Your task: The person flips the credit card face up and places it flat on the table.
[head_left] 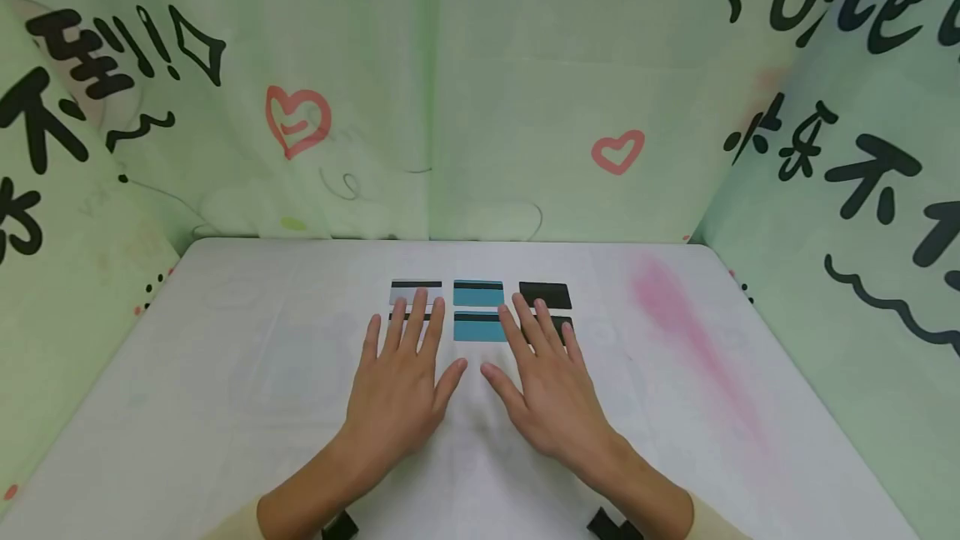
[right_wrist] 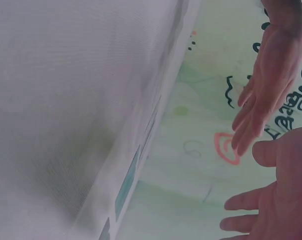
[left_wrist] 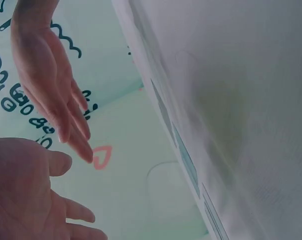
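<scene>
Both hands hover over the table, holding nothing, their fingers spread and pointing away from the body. My left hand [head_left: 401, 394] partly hides a near silver card; the far silver card [head_left: 405, 292] with a dark stripe shows past its fingertips. Between the hands lie a far blue card [head_left: 478, 294] and a near blue card [head_left: 476, 328], both dark-striped. The fingers of my right hand [head_left: 555, 402] overlap a near black card, and beyond them lies the far black card [head_left: 545, 296]. In the left wrist view a gap separates the left hand [left_wrist: 23, 187] from the tabletop.
The white table [head_left: 225, 373] has a pink smear [head_left: 697, 340] on its right side. Green curtains [head_left: 510, 40] with black lettering and red hearts stand behind it and on both sides. Black objects [head_left: 615, 525] show beneath the wrists at the bottom edge.
</scene>
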